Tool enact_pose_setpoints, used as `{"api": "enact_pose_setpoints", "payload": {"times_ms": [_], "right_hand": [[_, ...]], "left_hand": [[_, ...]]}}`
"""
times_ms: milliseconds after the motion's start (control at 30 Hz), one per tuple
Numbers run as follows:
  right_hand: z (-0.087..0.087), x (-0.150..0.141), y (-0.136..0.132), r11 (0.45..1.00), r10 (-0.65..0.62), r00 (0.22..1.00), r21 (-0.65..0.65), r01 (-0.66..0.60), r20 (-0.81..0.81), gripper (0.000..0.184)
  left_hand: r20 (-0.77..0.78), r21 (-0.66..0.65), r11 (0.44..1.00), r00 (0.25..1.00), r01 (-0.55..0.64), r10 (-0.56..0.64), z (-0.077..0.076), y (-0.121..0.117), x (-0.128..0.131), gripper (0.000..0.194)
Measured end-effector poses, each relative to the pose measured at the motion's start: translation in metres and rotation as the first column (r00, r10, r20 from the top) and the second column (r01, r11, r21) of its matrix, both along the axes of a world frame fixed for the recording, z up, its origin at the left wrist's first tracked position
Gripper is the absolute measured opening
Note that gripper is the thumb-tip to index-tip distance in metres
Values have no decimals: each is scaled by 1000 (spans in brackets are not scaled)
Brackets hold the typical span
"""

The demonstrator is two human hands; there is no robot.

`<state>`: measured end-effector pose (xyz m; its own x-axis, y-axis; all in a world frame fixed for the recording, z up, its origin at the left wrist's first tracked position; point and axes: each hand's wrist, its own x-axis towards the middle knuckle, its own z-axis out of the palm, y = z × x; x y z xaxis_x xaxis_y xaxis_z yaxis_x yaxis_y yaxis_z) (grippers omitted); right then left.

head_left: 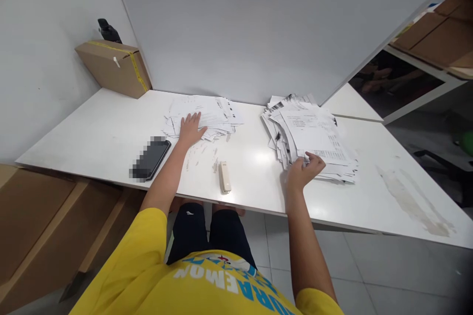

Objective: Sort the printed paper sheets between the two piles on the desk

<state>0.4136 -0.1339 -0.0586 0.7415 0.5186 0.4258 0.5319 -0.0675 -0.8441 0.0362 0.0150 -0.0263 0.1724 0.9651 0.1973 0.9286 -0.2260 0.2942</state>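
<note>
My left hand [191, 130] lies flat with spread fingers on a loose pile of printed papers [214, 108]. At the near edge of a taller, uneven paper stack [314, 128] is my right hand [306, 170], its fingers curled and the thumb close to the index finger. A paper edge shows between them, and the hand appears to pinch a sheet there. Between the two piles, nearer the front edge, lies a cream-coloured stapler [224, 177]. A dark phone [157, 157], partly blurred out, rests left of my left forearm.
A taped cardboard box [111, 66] stands in the back left corner, with a black object [109, 31] behind it. The white table [369, 157] meets a grey partition [236, 29]. Cardboard [40, 226] stands below the left edge, and more boxes [443, 34] sit on a shelf at right.
</note>
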Motion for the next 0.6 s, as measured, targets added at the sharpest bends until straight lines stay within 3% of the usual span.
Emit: {"api": "enact_pose_setpoints", "payload": {"times_ms": [67,133,300,367,600], "right_hand": [[-1,1,0,1000,7,1000,-3,-7,-3,31],[-2,2,1,1000,6,1000,5,-6,-2,31],[-6,4,3,999,19,1000,26,-19,1,31],[-6,3,4,999,34,999,27,-33,-11,31],[-4,1,4,998,32,999,49,-30,-44,29]], "left_hand": [[-1,24,992,992,123,-123,1,-1,0,75],[4,62,986,987,158,-158,2,1,-1,76],[-12,22,996,996,-90,91,1,14,-4,84],[-31,7,992,992,-123,123,-1,15,-5,83],[-44,92,994,997,64,-61,3,6,-5,76]]}}
